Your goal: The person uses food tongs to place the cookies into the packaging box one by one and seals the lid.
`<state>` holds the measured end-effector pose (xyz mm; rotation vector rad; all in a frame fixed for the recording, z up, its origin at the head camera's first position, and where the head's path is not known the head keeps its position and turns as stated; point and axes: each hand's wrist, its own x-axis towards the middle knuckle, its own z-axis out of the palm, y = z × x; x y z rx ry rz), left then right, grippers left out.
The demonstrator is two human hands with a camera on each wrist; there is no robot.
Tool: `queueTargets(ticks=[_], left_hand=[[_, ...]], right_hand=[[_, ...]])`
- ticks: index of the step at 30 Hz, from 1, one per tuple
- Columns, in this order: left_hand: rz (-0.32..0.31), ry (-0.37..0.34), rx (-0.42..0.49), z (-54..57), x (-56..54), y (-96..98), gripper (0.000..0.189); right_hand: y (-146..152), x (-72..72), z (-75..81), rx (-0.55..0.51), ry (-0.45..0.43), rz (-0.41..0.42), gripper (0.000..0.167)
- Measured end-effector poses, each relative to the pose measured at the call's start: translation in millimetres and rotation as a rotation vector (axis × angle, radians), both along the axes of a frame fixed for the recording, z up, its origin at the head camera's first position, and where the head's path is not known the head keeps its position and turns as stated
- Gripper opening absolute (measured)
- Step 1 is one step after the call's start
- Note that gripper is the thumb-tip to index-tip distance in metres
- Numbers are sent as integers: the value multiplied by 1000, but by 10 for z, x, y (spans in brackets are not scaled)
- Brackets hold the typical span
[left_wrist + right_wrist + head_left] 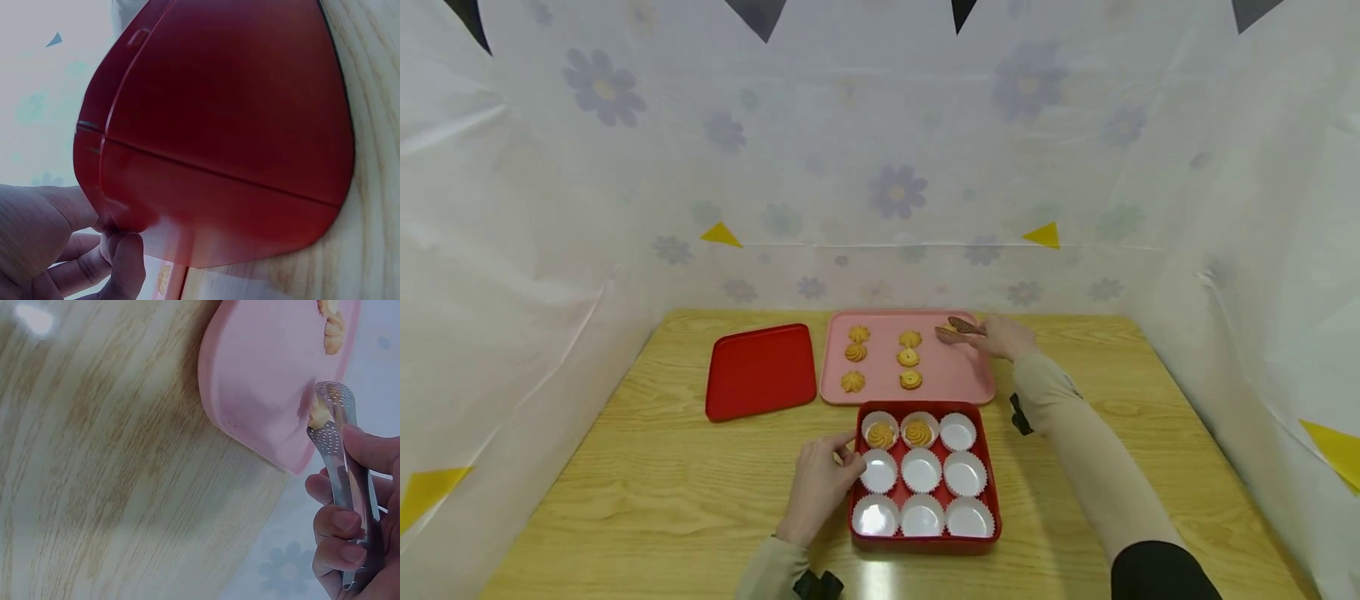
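Observation:
My left hand [822, 483] pinches the left wall of a red box [922, 544], thumb and fingertips at its rim. Inside the box sit several white paper cups [922, 472] in rows; the two at the back left hold round swirl cookies [917, 432]. Over the right end of a pink tray [880, 367], my right hand [1006, 337] grips metal tongs [353, 475]. Between the perforated tips of the tongs is a pale cookie [318, 414], partly hidden by them. Several more cookies [909, 357] lie on the tray in two columns.
A red lid-like tray [760, 372] lies left of the pink tray on the wooden table [647, 475]. The pink tray stands right behind the box. White flowered sheeting [895, 150] encloses the table at the back and both sides.

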<state>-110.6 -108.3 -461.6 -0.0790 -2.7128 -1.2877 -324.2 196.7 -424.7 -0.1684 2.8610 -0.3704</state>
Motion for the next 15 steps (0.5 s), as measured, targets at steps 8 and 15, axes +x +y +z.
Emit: queueTargets(ticks=[8, 15], left_hand=[[-1, -28, 1, 3, -7, -10, 38], [4, -47, 7, 1, -25, -6, 38]], right_hand=[[24, 137, 59, -77, 32, 69, 33], [51, 289, 139, -151, 96, 114, 37]])
